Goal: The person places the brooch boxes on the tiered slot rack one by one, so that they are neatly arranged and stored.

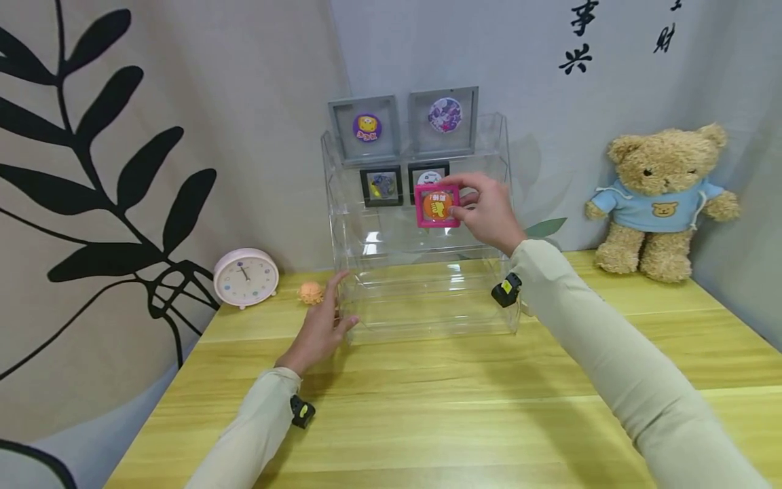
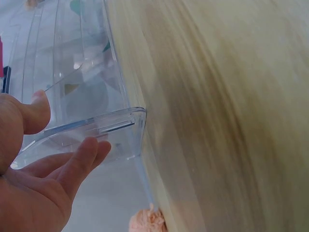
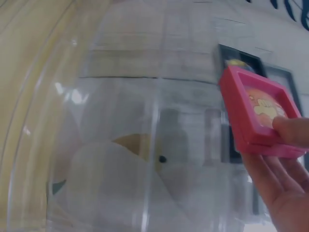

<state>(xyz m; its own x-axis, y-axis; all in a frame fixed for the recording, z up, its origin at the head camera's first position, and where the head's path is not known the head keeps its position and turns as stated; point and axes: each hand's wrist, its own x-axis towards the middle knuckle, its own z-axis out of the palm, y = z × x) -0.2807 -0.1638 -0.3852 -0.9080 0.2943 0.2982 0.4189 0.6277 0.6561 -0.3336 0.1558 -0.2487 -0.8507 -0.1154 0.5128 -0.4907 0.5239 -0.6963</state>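
My right hand (image 1: 489,212) pinches a small pink square frame (image 1: 436,206) between thumb and fingers; an orange badge with a yellow design shows inside. The frame is in front of the middle shelf of a clear acrylic tiered display stand (image 1: 421,305), partly covering a black frame (image 1: 419,174) with a white badge. Beside that stands another black frame (image 1: 382,186). My left hand (image 1: 318,333) holds the stand's lower left side, thumb in front and fingers along the outer face of the side panel (image 2: 91,120), as the left wrist view shows.
Two larger grey frames (image 1: 364,151) (image 1: 444,144) with round badges stand on the top tier. Left of the stand are a pink alarm clock (image 1: 246,278) and a small peach-coloured ball-like object (image 1: 310,293). A teddy bear (image 1: 663,210) in a blue top stands at right on the wooden table (image 1: 427,407).
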